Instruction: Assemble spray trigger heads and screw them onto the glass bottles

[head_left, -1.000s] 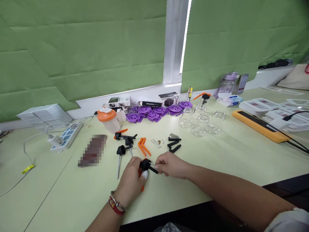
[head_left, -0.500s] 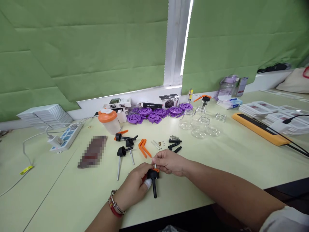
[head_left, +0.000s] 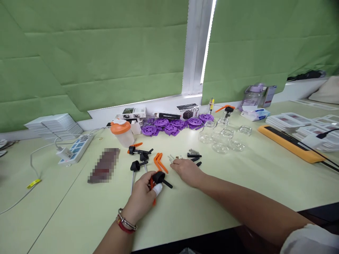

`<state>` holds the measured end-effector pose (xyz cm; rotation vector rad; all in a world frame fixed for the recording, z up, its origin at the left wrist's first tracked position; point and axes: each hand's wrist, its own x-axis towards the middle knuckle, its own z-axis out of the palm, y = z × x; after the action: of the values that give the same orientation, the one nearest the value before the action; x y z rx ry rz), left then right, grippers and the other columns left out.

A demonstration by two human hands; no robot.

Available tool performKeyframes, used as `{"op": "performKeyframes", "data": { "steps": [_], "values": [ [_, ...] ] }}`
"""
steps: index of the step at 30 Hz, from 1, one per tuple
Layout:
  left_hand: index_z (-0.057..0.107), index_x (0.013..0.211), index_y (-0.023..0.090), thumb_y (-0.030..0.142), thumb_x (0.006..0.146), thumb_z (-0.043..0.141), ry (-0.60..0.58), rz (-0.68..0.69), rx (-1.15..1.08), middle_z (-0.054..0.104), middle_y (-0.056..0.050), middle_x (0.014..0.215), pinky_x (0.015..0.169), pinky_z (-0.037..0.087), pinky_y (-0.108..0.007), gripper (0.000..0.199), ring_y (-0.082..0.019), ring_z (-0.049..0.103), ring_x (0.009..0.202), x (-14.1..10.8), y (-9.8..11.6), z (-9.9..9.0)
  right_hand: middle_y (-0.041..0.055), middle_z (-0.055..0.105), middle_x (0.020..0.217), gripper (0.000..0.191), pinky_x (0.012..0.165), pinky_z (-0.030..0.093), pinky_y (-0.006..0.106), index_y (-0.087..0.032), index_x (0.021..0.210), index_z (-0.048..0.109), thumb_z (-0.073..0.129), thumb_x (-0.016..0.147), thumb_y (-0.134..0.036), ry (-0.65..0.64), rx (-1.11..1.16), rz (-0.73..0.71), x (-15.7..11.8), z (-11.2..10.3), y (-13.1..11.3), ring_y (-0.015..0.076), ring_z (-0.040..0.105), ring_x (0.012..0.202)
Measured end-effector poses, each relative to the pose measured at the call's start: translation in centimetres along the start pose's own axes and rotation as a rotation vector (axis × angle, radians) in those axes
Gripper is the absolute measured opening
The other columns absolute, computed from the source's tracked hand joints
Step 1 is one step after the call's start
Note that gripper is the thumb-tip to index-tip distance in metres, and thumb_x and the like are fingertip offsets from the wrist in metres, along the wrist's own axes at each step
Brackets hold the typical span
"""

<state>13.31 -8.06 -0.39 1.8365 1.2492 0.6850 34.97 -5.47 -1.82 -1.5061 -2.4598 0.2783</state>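
My left hand (head_left: 144,192) is wrapped around a black pump head (head_left: 159,177) with a black stem pointing right and an orange lever (head_left: 154,202) partly hidden by the fingers. White tape covers a fingertip of this hand. Reaching over the table, my right hand (head_left: 188,172) has its fingers together at the thin metal pins (head_left: 171,158) and other tiny parts. What those fingertips pinch, if anything, is hidden. Two loose orange levers (head_left: 159,162) lie between the hands. Left of them are several black pump heads (head_left: 135,165), some with metal tubes.
Beyond my right hand lie a spring (head_left: 194,152) and black tubes (head_left: 194,155). Glass jars (head_left: 220,147), purple wheel-like parts (head_left: 171,129) and an orange-lidded shaker (head_left: 124,135) stand farther back. A power strip (head_left: 76,150) is left, an orange-edged bar (head_left: 288,143) right.
My right hand has left the pump head and moved to the metal pins. My left hand has shifted left and up, turning the pump head so its stem points right instead of toward me.
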Motion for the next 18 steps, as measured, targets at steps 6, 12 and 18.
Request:
{"op": "performKeyframes", "data": {
  "steps": [6, 12, 18],
  "values": [
    [0.056, 0.114, 0.017, 0.033, 0.079, 0.056, 0.073, -0.030, -0.022, 0.061, -0.007, 0.100, 0.078, 0.046, -0.034, 0.038, -0.018, 0.057, 0.081, 0.3, -0.9, 0.2, 0.0114, 0.062, 0.101, 0.032, 0.076, 0.042, 0.029, -0.014, 0.114, 0.059, 0.042, 0.086, -0.012, 0.126, 0.119, 0.054, -0.9, -0.7, -1.6, 0.0197, 0.058, 0.090],
    [0.052, 0.122, 0.019, 0.030, 0.083, 0.049, -0.010, 0.021, -0.044, 0.059, -0.009, 0.109, 0.084, 0.045, -0.036, 0.040, -0.019, 0.056, 0.090, 0.4, 0.4, -0.2, 0.0003, 0.059, 0.066, 0.028, 0.048, 0.036, 0.021, -0.016, 0.102, 0.061, 0.048, 0.086, -0.034, -0.031, 0.868, 0.264, -1.5, 0.2, -3.3, 0.0096, 0.047, 0.050],
    [0.059, 0.109, 0.017, 0.028, 0.085, 0.042, 0.115, 0.015, 0.257, 0.056, -0.007, 0.095, 0.078, 0.048, -0.036, 0.031, -0.020, 0.056, 0.084, 2.3, 1.3, -1.5, 0.0031, 0.061, 0.069, 0.029, 0.048, 0.038, 0.023, -0.014, 0.095, 0.063, 0.053, 0.079, -0.036, 0.416, 0.922, 0.495, -1.5, -2.6, 0.5, 0.0107, 0.048, 0.051]
  ]
}}
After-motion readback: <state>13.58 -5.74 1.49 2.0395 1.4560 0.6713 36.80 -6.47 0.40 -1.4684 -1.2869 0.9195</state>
